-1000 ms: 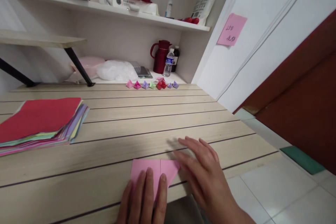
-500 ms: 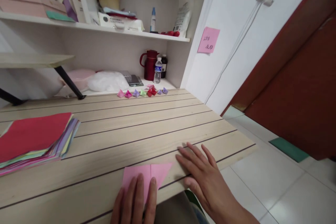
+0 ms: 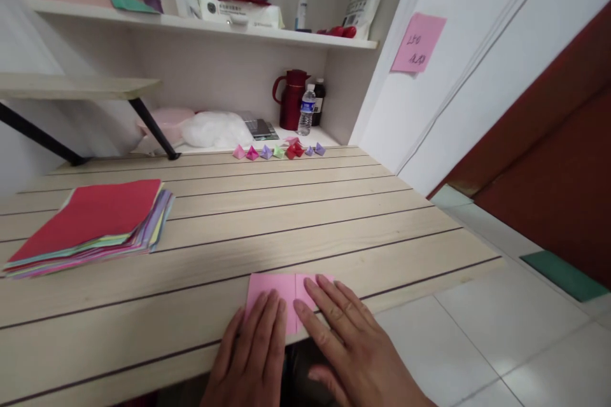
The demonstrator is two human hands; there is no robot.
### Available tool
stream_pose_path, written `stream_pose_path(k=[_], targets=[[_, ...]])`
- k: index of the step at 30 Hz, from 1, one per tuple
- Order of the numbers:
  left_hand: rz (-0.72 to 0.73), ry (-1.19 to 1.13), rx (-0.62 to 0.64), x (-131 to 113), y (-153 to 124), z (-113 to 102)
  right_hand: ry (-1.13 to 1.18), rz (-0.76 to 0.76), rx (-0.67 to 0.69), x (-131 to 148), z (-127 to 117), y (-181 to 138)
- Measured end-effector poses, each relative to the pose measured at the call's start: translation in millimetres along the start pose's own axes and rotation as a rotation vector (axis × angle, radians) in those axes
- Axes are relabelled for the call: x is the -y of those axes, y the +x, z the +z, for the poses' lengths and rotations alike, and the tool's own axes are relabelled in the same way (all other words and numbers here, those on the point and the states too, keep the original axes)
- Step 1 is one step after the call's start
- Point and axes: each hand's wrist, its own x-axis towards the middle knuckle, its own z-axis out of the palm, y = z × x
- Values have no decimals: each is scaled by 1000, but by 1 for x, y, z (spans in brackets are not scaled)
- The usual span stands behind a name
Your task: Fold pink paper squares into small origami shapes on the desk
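Observation:
A pink sheet of folded paper [image 3: 273, 285] lies flat at the table's near edge, with a crease line running down it. My left hand [image 3: 252, 343] rests on its left part, fingers stretched out flat. On the right part lies my right hand [image 3: 348, 337], its fingers extended over the paper and its thumb apart, off the table's edge. Both palms face down. The fingers cover much of the sheet's lower left and right side.
A stack of coloured paper [image 3: 95, 216], red on top, lies on the left of the table [image 3: 305, 229]. Small folded paper pieces [image 3: 279, 151] line the back edge. Behind them stand a dark red jug [image 3: 292, 102] and a water bottle [image 3: 306, 111]. A small raised shelf [image 3: 76, 86] stands at left.
My right hand has moved left from the bare table onto the paper's right part. The left hand stays on the paper. The camera view has shifted, so the scene sits differently.

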Motion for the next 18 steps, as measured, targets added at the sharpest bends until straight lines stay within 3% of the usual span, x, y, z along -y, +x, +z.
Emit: stream_pose_path(k=[5, 10, 13, 18], targets=[[78, 40, 6, 5, 0, -3, -2, -20, -24, 6, 0, 3], [-79, -66, -48, -5, 6, -3, -44, -59, -12, 4, 0, 5], [-172, -63, -121, -15, 17, -2, -6, -71, -94, 0, 6, 0], [-147, -36, -262, -19, 25, 0, 82, 59, -279, 1, 11, -5]])
